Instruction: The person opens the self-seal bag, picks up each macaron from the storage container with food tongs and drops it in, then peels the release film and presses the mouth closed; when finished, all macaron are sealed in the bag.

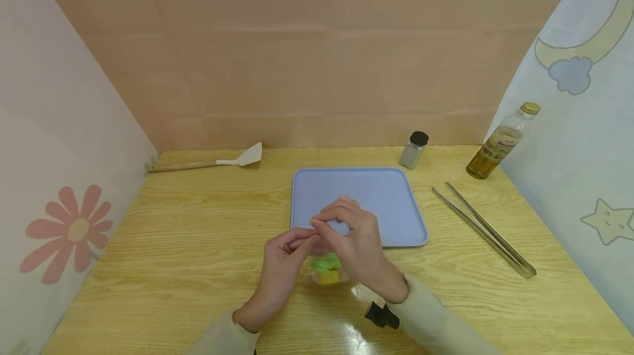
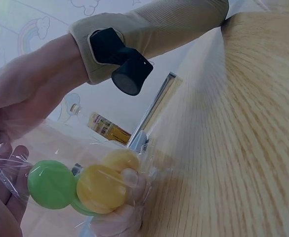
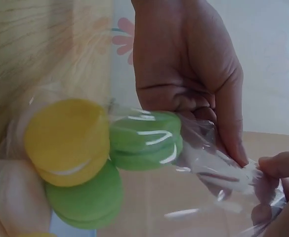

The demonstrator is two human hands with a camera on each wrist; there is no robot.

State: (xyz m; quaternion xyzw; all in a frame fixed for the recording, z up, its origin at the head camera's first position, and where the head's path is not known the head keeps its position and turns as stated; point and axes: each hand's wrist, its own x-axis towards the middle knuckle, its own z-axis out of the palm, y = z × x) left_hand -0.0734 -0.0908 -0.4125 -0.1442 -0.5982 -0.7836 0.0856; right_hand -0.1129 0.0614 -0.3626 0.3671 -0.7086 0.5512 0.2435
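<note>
A clear plastic bag (image 3: 203, 190) hangs between the two hands, just in front of the blue tray (image 1: 366, 192). Inside it are several macarons: green ones (image 3: 144, 143), a yellow one (image 3: 67, 140) and a pale pink one (image 3: 13, 197), bunched at the bottom. My left hand (image 1: 284, 264) pinches the gathered upper part of the bag between thumb and fingers. From the other side my right hand (image 1: 359, 245) pinches the same gathered film, fingertips meeting the left ones. In the head view the hands cover most of the bag's top.
Behind on the left lies a white spatula (image 1: 242, 158) with a wooden handle. A small black-lidded jar (image 1: 413, 152) stands past the tray's back right corner. Metal tongs (image 1: 487, 231) lie to the right, with an oil bottle (image 1: 497, 146) behind them near the side wall.
</note>
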